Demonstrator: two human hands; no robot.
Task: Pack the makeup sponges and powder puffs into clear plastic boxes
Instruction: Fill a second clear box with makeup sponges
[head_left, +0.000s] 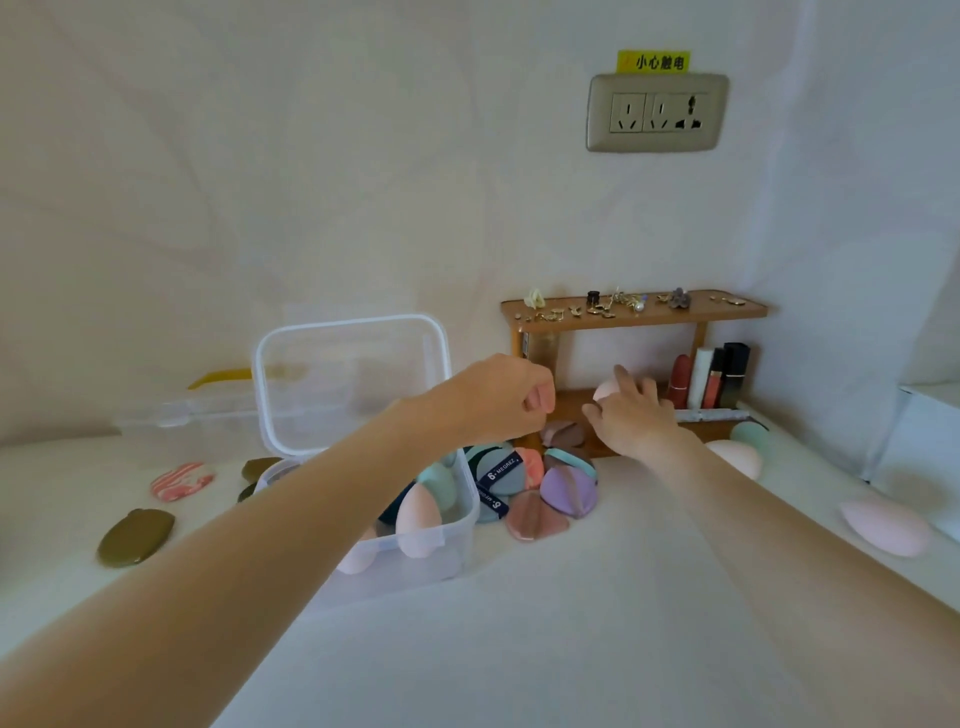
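Right hand (631, 415) reaching into wooden shelf (634, 312), fingers on pale pink sponge (604, 388), left hand (498, 397) curled, holding nothing, above clear box (415, 540) with sponges, puff pile (540, 483) just beside box

I'm seeing a wooden shelf (631, 317) holding jewelry (602, 306), lipsticks (714, 376) standing below, wall socket (657, 111) above.

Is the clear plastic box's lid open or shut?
Open: the clear plastic box has its hinged lid standing upright behind it, with sponges visible inside.
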